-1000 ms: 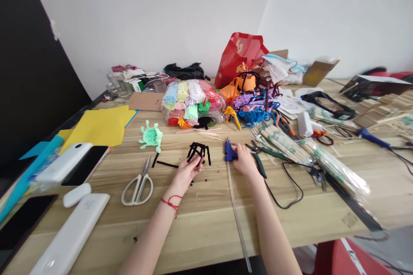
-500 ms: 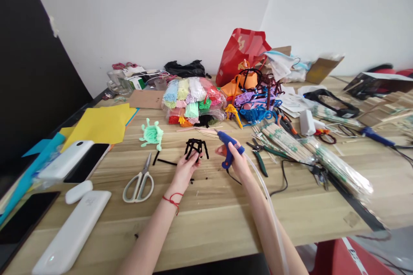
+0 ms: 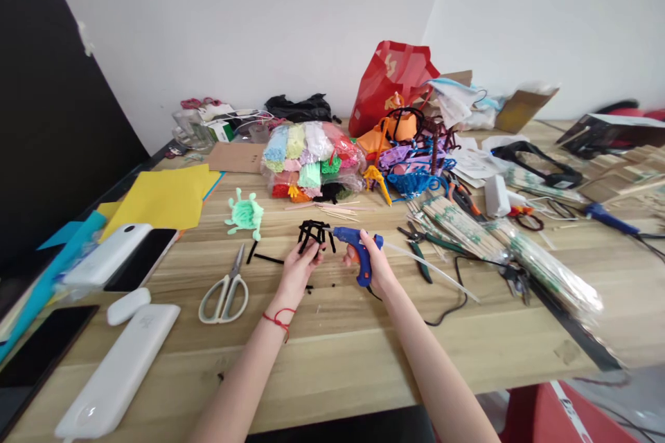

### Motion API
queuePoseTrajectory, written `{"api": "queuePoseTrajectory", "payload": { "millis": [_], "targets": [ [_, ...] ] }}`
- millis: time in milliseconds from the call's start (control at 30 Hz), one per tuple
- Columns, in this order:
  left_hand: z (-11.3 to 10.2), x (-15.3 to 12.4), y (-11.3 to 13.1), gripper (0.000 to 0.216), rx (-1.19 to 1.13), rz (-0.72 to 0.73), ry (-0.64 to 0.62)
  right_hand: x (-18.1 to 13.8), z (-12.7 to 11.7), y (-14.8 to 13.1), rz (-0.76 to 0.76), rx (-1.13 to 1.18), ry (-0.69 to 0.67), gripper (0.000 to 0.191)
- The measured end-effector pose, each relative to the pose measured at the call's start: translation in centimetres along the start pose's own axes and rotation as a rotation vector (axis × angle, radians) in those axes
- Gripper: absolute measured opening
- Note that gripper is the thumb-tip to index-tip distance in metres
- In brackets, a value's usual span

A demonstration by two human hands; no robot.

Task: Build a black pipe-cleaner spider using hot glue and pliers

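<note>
Between the fingers of my left hand [image 3: 302, 266] is a small black pipe-cleaner frame [image 3: 314, 230] with several legs; the fingers hide its lower part. My right hand [image 3: 378, 266] is wrapped round a blue hot glue gun [image 3: 358, 249]. Its nozzle points left and reaches the frame's right side; whether it touches cannot be made out. A clear glue stick [image 3: 436, 270] sticks out of the gun's back. Left of my left hand lie cut black pipe-cleaner pieces [image 3: 269, 259], white-handled scissors [image 3: 224, 291] and a mint-green pipe-cleaner figure [image 3: 245, 215].
Bagged colourful pipe cleaners [image 3: 312, 159] lie behind my hands. Pliers [image 3: 420, 259] and packed wooden sticks [image 3: 462, 228] are on the right, with a black cord [image 3: 447, 318] near the gun. Phones [image 3: 140, 259], a white power bank [image 3: 119, 374] and yellow sheets [image 3: 161, 201] lie on the left.
My right hand has turned the glue gun level and brought its nozzle left to the black frame. The glue stick has swung from pointing down to pointing right. My left hand keeps its hold.
</note>
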State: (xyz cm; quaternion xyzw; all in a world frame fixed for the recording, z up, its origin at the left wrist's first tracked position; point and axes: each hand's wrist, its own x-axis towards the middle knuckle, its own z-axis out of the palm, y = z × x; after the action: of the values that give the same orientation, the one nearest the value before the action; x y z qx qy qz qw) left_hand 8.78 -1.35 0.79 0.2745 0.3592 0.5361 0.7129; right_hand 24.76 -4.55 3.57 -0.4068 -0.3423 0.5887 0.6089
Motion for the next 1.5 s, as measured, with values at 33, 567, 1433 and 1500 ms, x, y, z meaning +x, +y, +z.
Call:
{"api": "queuePoseTrajectory", "payload": {
  "millis": [33, 567, 1433, 1500],
  "targets": [
    [0.02, 0.00, 0.01, 0.037, -0.004, -0.002, 0.003, 0.05, -0.02, 0.02, -0.001, 0.025, -0.005, 0.043],
    [0.35, -0.05, 0.21, 0.038, -0.008, 0.000, 0.021, 0.11, 0.18, -0.16, -0.106, 0.041, 0.007, 0.035],
    [0.28, -0.10, 0.22, 0.034, -0.020, 0.037, -0.008, -0.20, 0.07, -0.01, -0.070, 0.187, -0.139, 0.033],
    [0.31, -0.14, 0.24, 0.034, -0.026, 0.038, -0.007, -0.29, 0.11, -0.24, -0.059, 0.197, -0.176, 0.035]
  ]
}}
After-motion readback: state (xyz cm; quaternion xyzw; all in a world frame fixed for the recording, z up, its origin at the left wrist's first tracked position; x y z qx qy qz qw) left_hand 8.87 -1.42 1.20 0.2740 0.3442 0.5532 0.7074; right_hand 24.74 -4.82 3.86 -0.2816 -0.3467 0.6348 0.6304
